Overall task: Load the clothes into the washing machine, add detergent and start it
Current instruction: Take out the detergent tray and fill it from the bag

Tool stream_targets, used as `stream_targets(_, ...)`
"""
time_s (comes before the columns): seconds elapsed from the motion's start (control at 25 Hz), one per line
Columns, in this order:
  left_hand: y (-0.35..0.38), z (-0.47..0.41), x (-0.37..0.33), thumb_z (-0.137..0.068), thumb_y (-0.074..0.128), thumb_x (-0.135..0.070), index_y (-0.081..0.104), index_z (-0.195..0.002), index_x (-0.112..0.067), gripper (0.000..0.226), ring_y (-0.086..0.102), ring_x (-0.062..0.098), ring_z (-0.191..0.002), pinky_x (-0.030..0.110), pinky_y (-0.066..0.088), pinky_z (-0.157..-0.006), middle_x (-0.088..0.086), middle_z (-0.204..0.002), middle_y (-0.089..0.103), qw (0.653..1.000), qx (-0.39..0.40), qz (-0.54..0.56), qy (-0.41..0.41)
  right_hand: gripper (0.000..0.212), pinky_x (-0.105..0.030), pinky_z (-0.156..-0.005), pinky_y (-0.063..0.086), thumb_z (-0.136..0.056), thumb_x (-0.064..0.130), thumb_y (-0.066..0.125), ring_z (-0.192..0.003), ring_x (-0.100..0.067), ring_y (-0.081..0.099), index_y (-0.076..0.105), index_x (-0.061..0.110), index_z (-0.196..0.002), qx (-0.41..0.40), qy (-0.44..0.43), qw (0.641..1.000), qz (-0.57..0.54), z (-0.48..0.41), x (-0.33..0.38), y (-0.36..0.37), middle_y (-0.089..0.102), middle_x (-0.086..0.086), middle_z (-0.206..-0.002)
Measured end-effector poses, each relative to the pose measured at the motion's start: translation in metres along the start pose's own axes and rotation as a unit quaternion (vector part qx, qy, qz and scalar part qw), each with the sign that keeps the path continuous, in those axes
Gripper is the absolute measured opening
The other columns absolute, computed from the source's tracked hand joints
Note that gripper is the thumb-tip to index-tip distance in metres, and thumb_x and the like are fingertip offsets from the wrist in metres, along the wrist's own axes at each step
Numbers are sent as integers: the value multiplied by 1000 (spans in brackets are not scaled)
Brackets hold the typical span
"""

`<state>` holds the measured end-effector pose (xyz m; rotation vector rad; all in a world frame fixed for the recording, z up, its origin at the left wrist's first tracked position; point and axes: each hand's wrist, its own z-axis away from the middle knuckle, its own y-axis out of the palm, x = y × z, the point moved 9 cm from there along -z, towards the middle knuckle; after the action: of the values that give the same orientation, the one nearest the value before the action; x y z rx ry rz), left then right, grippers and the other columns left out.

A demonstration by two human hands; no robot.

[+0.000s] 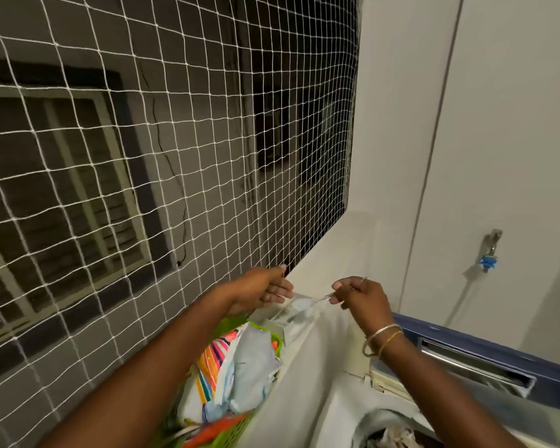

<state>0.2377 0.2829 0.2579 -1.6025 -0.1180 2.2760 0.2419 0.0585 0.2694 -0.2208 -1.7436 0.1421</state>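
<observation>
My left hand (265,287) pinches the top of a small pale sachet (296,307), held up above the white ledge. My right hand (361,295) grips a thin metal tool (320,299) that looks like scissors, with its tip at the sachet. Below, at the bottom edge, the top-loading washing machine (343,412) shows its round opening with clothes (395,436) inside. Its dark blue lid (505,354) stands open behind my right wrist. What is printed on the sachet is too blurred to read.
A green plastic basket (236,428) with colourful packets (227,360) sits left of the machine, under my left forearm. A white safety net (143,156) covers the opening on the left. A wall tap with a blue fitting (488,261) and a hose is at the right.
</observation>
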Motion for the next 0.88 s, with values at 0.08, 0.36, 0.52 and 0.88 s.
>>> stream_targets(0.08, -6, 24, -4, -102, 31, -56, 70, -115, -11, 60, 67, 19, -102, 39, 44, -101, 5, -112, 75, 1000, 2, -3, 21, 15, -32, -70, 53, -93, 9, 61, -73, -26, 68, 75, 8, -86, 15, 24, 998, -61, 17, 7, -5, 75, -7, -69)
stream_targets(0.36, -17, 111, -7, -105, 26, -52, 73, -114, -13, 62, 70, 12, -107, 29, 48, -93, -4, -111, 76, 991, -65, -29, 116, 17, -11, -54, 47, -92, 6, 58, -60, -10, 63, 74, 3, -92, 75, 55, 989, -113, 77, 35, -2, 76, -13, -80)
stream_targets(0.52, -12, 126, 1, -105, 32, -48, 78, -104, -12, 58, 70, 11, -104, 31, 48, -98, -5, -106, 77, 983, -103, -57, 142, 17, -18, -61, 51, -90, 0, 59, -62, -8, 65, 74, 7, -87, 109, -1, 992, -69, 100, 45, 26, 76, -7, -75)
stream_targets(0.88, -19, 136, 13, -99, 31, -63, 80, -92, -30, 59, 73, 17, -86, 49, 51, -97, -6, -90, 78, 967, -165, -112, 161, 11, -31, -66, 27, -84, 37, 63, -77, -17, 59, 73, 34, -84, 145, -434, 812, 362, 153, 77, 143, 66, 8, -73)
